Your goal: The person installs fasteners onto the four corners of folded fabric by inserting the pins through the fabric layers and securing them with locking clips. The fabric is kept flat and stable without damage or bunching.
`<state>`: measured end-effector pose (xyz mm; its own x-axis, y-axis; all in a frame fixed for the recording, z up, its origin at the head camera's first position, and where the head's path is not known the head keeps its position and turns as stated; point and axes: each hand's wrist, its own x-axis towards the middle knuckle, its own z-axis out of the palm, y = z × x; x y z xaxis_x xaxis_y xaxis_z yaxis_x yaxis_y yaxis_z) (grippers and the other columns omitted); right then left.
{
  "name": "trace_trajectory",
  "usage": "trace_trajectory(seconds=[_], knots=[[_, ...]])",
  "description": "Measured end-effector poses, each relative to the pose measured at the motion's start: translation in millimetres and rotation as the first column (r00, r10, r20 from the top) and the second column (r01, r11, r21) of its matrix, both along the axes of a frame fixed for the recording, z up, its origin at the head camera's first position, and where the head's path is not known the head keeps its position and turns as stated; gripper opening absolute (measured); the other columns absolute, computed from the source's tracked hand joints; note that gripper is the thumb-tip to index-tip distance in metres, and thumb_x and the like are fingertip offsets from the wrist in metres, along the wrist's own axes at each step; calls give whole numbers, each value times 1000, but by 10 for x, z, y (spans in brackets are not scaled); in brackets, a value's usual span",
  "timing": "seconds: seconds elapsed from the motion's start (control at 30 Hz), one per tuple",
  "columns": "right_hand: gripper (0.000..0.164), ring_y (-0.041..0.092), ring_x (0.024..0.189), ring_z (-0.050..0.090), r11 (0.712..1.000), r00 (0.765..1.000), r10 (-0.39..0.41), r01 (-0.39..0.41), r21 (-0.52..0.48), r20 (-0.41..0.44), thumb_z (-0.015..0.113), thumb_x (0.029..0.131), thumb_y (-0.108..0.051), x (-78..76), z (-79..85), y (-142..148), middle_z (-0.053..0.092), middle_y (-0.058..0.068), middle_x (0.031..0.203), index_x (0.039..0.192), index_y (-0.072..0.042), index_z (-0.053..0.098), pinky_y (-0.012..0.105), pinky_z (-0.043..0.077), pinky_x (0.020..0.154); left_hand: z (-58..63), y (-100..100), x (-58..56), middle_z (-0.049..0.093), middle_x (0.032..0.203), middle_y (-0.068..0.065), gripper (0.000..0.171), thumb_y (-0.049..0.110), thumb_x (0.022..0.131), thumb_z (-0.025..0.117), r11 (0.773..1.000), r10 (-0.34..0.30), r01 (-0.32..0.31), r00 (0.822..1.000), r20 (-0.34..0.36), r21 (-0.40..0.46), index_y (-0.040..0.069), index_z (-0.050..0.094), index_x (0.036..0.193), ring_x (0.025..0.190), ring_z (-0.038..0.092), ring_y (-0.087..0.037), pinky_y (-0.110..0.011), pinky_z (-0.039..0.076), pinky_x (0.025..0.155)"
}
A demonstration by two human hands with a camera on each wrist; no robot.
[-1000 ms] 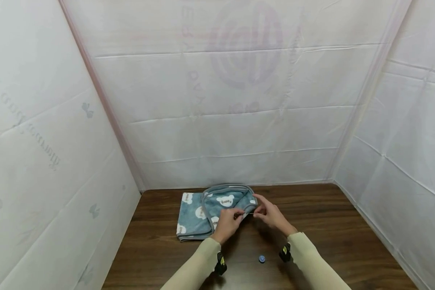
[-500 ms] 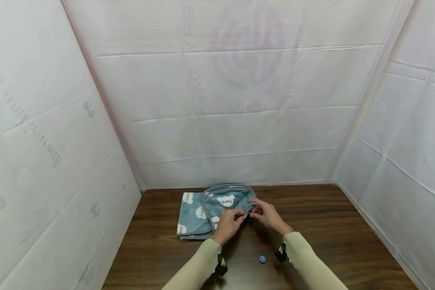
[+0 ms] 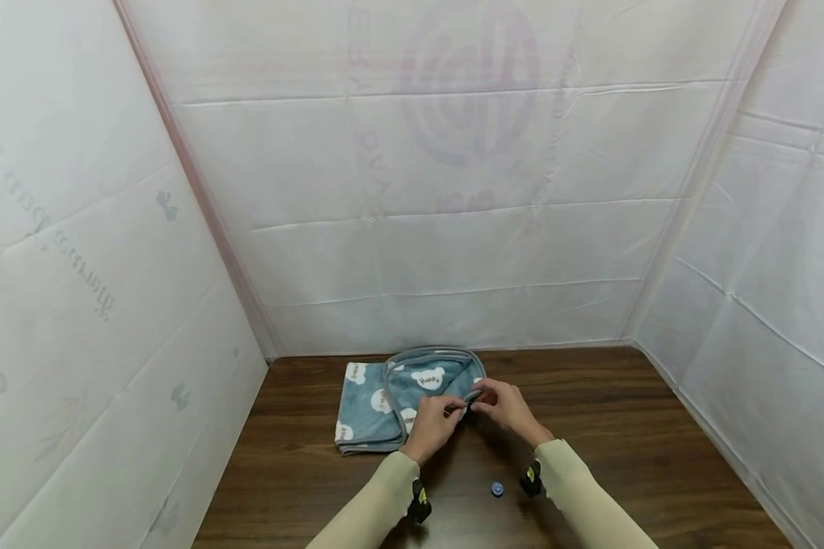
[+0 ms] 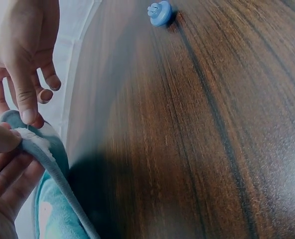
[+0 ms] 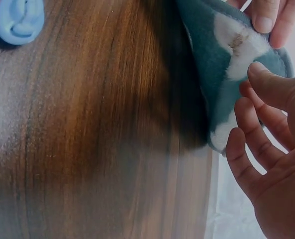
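A folded teal blanket (image 3: 364, 400) with white bear-head prints and grey edging lies at the back of the table. My left hand (image 3: 429, 427) pinches its bound edge at the near right corner; the white underside shows there in the left wrist view. Close beside it, my right hand (image 3: 511, 415) has thumb and index finger together at the same edge. Between those fingertips and the cloth runs a thin needle (image 4: 28, 127), very fine in the left wrist view and hidden in the right wrist view. The other right fingers are loosely bent.
A small blue round plastic piece (image 3: 497, 489) with a raised knob stands on the dark wood table (image 3: 590, 427), nearer me than the hands. White sheet walls (image 3: 453, 252) enclose the back and both sides.
My right hand has moved slightly left and its index finger has come down toward the blanket's edge, closing the gap to my left hand. The left hand stays in place.
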<state>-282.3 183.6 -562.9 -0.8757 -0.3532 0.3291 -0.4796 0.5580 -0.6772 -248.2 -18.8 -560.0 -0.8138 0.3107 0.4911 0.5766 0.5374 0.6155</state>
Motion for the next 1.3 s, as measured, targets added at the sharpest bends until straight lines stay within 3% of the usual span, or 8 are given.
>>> trace_trajectory(seconds=[0.17, 0.33, 0.53, 0.77, 1.0, 1.3], knots=[[21, 10, 74, 70, 999, 1000, 17, -17, -31, 6, 83, 85, -4, 18, -1, -18, 75, 0, 87, 103, -10, 74, 27, 57, 64, 16, 0, 9, 78, 93, -6, 11, 1, 94, 73, 1000, 2, -2, 999, 47, 6, 3, 80, 101, 84, 73, -14, -23, 58, 71], [18, 12, 78, 71, 1000, 1000, 18, -17, -25, 7, 83, 86, -5, 30, 7, -51, 75, 1, 90, 101, -8, 74, 28, 58, 67, 4, -3, 7, 78, 92, -5, 11, 0, 93, 73, 1000, 5, -6, 998, 56, 18, 4, 81, 100, 82, 73, -13, -22, 58, 70], [15, 12, 80, 72, 1000, 1000, 7, -7, -9, 29, 81, 88, -6, 33, 11, -83, 74, 0, 91, 98, -13, 74, 27, 57, 70, -33, -16, 1, 78, 92, -4, 11, 0, 93, 73, 999, 4, -7, 998, 68, 34, 5, 80, 100, 83, 73, -12, -23, 58, 70], [15, 12, 79, 72, 1000, 999, -8, 8, -18, 35, 81, 88, -6, 40, 5, -99, 75, 0, 90, 100, -12, 74, 26, 57, 69, -41, -26, -7, 78, 90, -6, 29, -1, 93, 71, 998, 38, -41, 997, 70, 47, 1, 69, 122, 78, 74, -13, -25, 59, 69], [19, 12, 80, 72, 999, 1000, -14, 15, -50, 16, 82, 85, -2, 65, -6, -128, 75, 1, 92, 99, -12, 74, 26, 58, 70, -25, -2, -21, 78, 92, -6, 15, 1, 92, 73, 997, 37, -44, 992, 120, 57, 4, 79, 105, 83, 75, -13, -23, 58, 69], [22, 15, 81, 73, 998, 999, -25, 24, -59, -22, 82, 83, 2, 78, -11, -158, 75, 1, 92, 97, -13, 72, 27, 59, 70, -10, 1, 5, 78, 92, -5, 15, 0, 92, 73, 998, 41, -46, 993, 112, 41, 5, 80, 104, 83, 74, -12, -24, 58, 71]])
